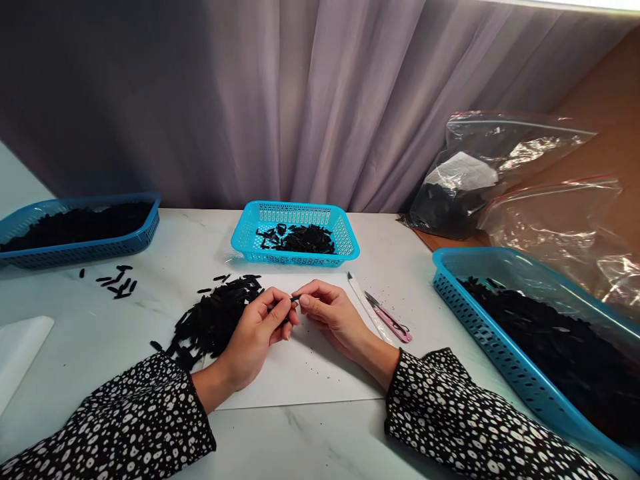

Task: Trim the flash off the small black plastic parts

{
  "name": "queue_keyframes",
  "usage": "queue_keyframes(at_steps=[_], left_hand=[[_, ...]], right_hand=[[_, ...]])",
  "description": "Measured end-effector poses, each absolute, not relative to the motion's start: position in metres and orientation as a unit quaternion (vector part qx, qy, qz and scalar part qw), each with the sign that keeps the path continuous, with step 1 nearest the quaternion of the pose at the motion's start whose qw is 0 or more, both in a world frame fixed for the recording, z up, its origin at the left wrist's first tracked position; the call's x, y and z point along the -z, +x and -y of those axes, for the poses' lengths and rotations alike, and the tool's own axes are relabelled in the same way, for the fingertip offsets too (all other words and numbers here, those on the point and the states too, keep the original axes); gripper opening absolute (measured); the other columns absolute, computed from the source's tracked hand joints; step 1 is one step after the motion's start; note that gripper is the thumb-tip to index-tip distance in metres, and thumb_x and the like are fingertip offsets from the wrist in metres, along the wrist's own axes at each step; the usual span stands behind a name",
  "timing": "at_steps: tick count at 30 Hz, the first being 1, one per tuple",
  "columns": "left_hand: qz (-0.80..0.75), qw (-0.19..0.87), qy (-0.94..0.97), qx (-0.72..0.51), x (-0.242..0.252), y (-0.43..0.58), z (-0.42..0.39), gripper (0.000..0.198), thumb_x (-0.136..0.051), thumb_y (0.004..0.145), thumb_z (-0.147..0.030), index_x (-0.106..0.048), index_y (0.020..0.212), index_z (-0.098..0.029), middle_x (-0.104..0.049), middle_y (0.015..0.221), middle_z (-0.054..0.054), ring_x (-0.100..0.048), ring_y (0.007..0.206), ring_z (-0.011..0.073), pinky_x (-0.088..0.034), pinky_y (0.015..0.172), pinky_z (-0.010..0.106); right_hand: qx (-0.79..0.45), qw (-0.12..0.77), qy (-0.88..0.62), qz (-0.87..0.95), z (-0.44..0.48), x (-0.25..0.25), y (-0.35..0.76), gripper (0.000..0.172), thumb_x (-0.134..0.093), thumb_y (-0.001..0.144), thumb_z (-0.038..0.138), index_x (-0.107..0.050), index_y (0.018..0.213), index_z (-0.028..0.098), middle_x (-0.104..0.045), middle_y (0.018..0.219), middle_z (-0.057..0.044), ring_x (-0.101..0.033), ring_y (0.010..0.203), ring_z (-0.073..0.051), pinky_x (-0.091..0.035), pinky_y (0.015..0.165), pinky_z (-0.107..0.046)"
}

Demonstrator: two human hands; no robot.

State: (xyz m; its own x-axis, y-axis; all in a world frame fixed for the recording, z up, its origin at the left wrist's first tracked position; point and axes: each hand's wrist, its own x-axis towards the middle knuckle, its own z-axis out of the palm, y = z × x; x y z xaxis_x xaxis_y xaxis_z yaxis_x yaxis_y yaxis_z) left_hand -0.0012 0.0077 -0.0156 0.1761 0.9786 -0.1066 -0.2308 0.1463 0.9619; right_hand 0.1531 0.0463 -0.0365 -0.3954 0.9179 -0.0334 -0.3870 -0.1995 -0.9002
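Between my two hands is a small black strip-shaped piece (295,299), pinched at both ends above a white sheet (310,383). My left hand (260,323) is closed with thumb and fingers on one end; some dark material also shows under its fingers. My right hand (333,313) pinches the other end between thumb and forefinger. A heap of similar black pieces (215,320) lies just left of my left hand. To the right of my right hand rest pink-handled thread snips (393,323) and a white pen-like craft knife (367,303).
A small blue basket (353,250) holding black pieces stands behind my hands. Larger blue baskets of black pieces sit at left (150,230) and right (480,340). Several loose pieces (123,289) lie near the left basket. Clear plastic bags (520,143) stand at back right, before a grey curtain (300,100).
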Motion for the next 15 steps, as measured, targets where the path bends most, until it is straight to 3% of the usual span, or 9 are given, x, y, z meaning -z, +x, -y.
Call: queue_keyframes(at_steps=[15], left_hand=[[-0.42, 0.618, 0.446, -0.493, 0.0184, -0.0034, -0.0078, 0.023, -0.069, 0.084, -0.037, -0.056, 0.078, -0.018, -0.063, 0.072, -0.002, -0.046, 0.057, 0.0067, -0.032, 0.053, 0.021]], right_hand=[[-0.72, 0.456, -0.302, 0.427, -0.0466, 0.0384, 0.1541, 0.028, -0.086, 0.067, 0.04, -0.074, 0.079, 0.018, -0.052, 0.054, 0.005, -0.025, 0.047, -0.007, -0.011, 0.048, -0.027]])
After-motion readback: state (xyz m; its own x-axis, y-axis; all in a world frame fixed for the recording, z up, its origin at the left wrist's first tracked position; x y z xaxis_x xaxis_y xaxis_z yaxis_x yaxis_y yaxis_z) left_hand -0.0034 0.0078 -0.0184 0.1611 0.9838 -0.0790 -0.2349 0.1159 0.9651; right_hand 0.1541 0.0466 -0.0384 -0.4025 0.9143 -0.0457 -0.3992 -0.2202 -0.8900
